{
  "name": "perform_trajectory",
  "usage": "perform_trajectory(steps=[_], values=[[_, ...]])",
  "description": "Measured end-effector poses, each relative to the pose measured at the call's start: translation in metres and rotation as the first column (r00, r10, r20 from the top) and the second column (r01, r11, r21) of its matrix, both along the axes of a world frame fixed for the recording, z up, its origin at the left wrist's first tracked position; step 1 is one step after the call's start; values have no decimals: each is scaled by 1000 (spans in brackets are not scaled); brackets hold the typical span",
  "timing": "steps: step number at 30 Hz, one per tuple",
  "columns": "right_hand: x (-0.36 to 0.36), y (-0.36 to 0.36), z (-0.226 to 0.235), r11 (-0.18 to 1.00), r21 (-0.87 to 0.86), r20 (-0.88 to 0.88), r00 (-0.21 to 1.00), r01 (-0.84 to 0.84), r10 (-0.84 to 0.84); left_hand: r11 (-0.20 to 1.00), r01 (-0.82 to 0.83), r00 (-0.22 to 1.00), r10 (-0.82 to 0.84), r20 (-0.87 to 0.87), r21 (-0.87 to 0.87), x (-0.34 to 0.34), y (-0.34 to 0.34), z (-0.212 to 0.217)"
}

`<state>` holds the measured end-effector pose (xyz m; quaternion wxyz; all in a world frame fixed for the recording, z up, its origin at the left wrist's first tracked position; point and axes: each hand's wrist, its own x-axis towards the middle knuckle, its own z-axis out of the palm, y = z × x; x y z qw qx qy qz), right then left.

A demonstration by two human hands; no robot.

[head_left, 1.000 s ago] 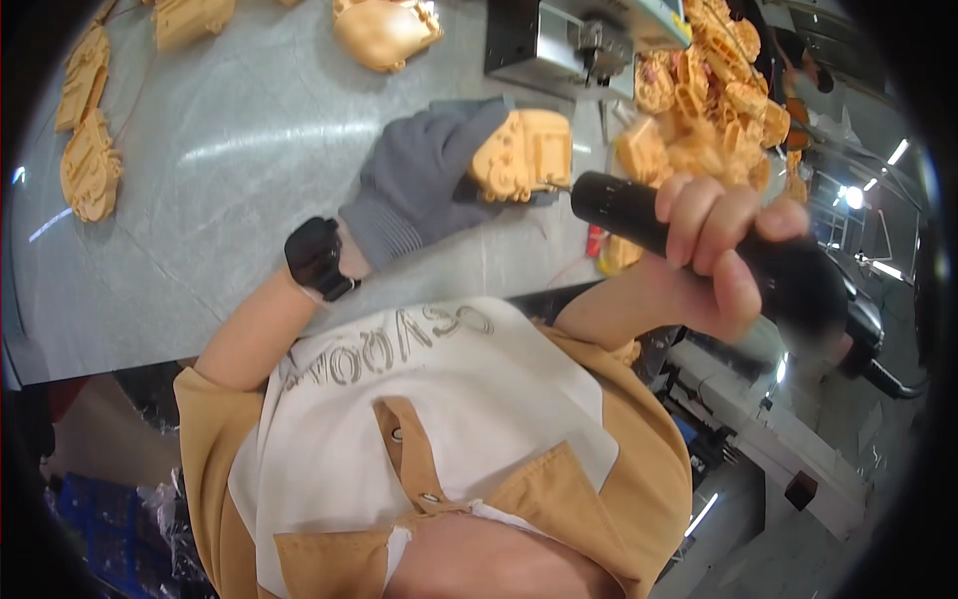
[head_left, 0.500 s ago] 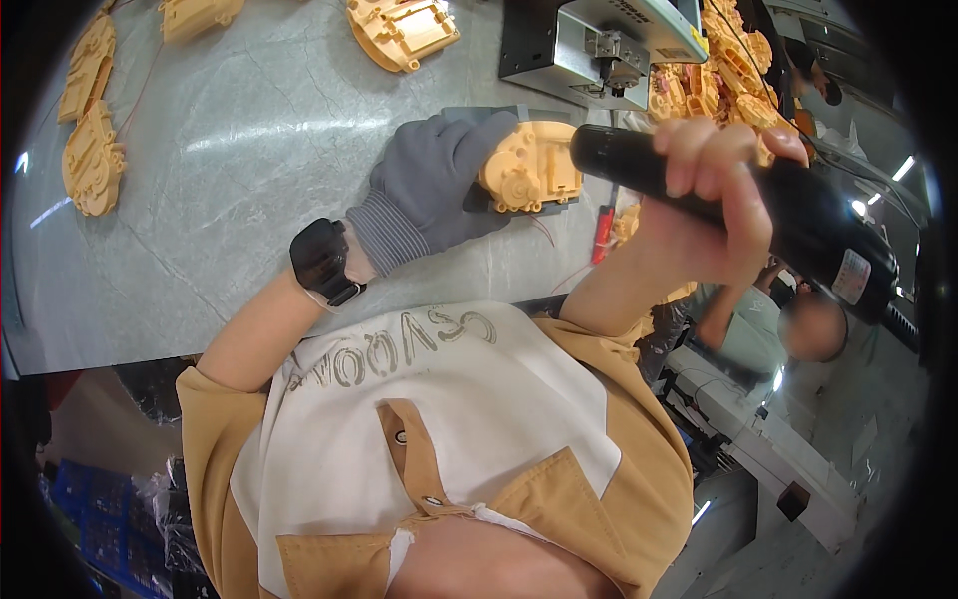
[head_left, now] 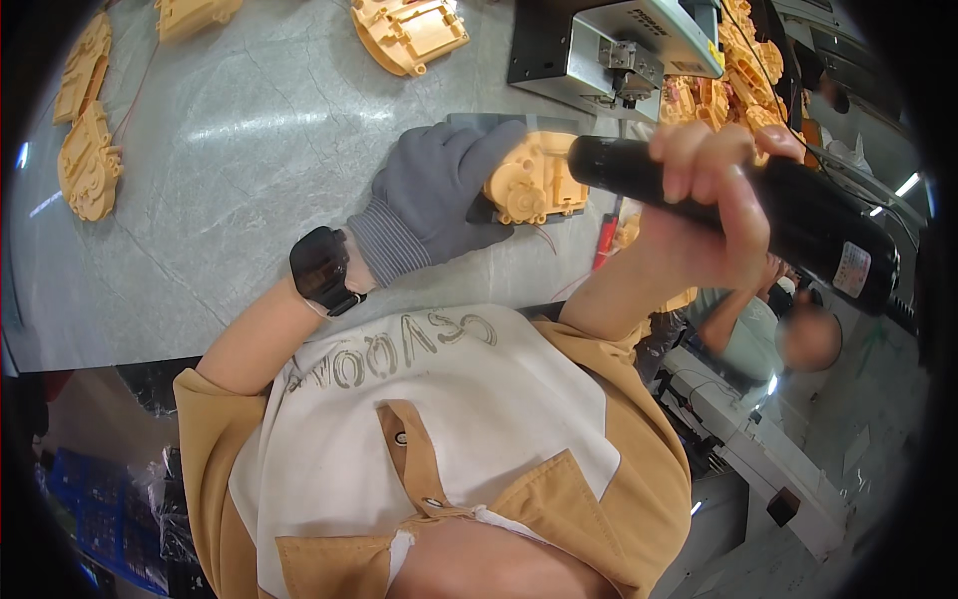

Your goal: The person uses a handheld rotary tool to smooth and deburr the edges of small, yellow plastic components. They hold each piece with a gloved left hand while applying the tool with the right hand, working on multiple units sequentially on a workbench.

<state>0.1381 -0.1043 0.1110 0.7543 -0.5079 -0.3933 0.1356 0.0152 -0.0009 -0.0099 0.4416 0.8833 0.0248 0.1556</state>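
My left hand (head_left: 439,185), in a grey knitted glove, grips the left side of an orange-yellow plastic housing (head_left: 524,190) with rounded bosses and molded details. The housing rests on a dark block-like fixture (head_left: 479,122), mostly hidden beneath it and the glove. Bare fingers of my right hand (head_left: 714,190) wrap around a thick black electric screwdriver (head_left: 828,225). Its narrower end points left, over the housing's upper right part. Whether the tip touches a screw cannot be seen, as the tool's body blocks it. A thin red wire hangs below the housing.
More orange housings (head_left: 409,35) lie along the far and left parts of the grey table (head_left: 230,240). A metal machine (head_left: 599,55) stands beyond my hands. A heap of housings (head_left: 743,75) fills the far right, near a red-handled tool (head_left: 605,242). Another person (head_left: 743,314) is at right.
The whole view has shifted slightly. Both hands keep their grips, and the screwdriver stays over the housing at nearly the same angle.
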Motion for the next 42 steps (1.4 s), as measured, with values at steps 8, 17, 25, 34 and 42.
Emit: perform_trajectory(steps=[8,17,25,34,42], values=[[0,-1,1,999,-7,0,999,-36,36,1000,6,1000,-7,-15,-9,0,0,2],[1,2,0,999,-25,-70,997,-22,20,1000,-25,999,25,29,14,0,-2,-3],[3,2,2,1000,-5,-67,997,-30,29,999,-12,1000,11,26,35,0,-2,-5],[1,3,2,1000,-11,-51,999,-16,15,999,-9,1000,9,8,31,0,-2,-2],[3,5,1,999,-30,-42,999,18,-20,999,-23,1000,22,21,38,-1,-2,-3]])
